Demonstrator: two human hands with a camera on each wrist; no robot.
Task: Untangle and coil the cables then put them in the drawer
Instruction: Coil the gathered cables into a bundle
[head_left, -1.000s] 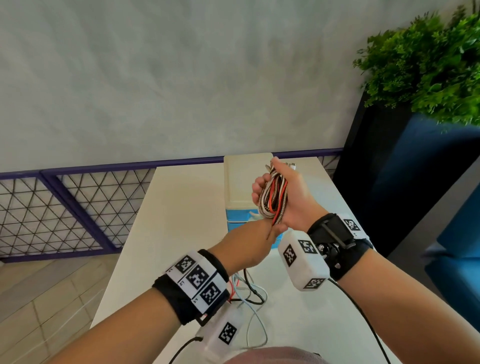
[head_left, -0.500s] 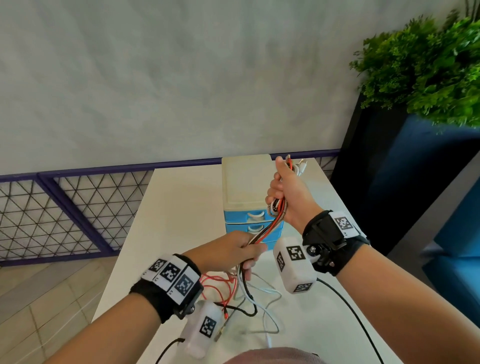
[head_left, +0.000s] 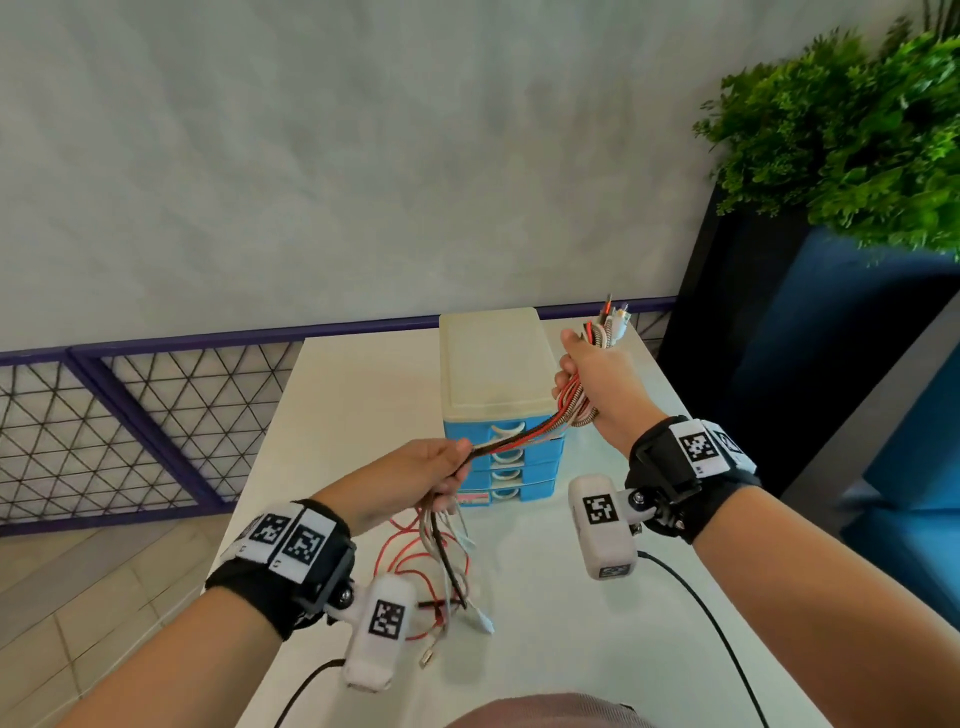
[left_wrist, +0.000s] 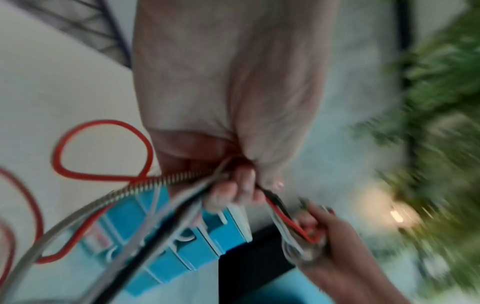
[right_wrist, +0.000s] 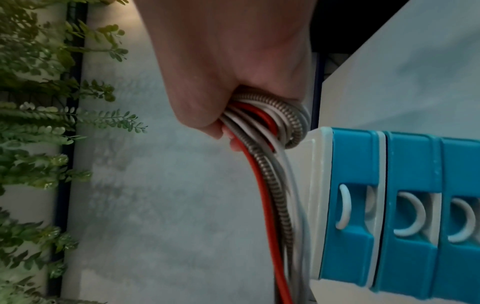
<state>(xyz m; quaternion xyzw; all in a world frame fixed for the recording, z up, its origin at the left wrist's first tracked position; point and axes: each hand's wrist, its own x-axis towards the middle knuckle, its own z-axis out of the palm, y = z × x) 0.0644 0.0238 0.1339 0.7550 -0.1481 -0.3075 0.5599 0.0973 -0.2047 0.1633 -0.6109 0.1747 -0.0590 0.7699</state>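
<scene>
Right hand fingers: The right hand (head_left: 597, 384) was clenched round a gathered bundle of cables (right_wrist: 270, 131), red, white, grey and one spring-wrapped, with the plug ends (head_left: 610, 319) standing up past the thumb.

Left hand fingers: The left hand (head_left: 415, 478) pinched the same strands lower down, fingers (left_wrist: 233, 191) curled round them; a taut run of cable crossed the gap between the two fists.

Below the left fingers: The loose tails (head_left: 441, 571) hung down and spread in red loops and pale strands on the white surface (head_left: 545, 623), not yet coiled.

Beyond the fingers: A small drawer unit (head_left: 493, 364) with blue fronts stood on the surface just behind the stretched run; all of the visible drawers (right_wrist: 358, 205) looked closed.

Step in hand: Judged to be drawing a length straight before laying the next loop into the right fist.

Doing it well: The left pinch should probably stay loose enough for the strands to slide, so that snags show early, and each loop should match the ones already held.

Risk: The tails on the surface could knot if pulled fast.

Further out: A leafy plant (head_left: 857, 130) stood off beyond the right wrist.
</scene>
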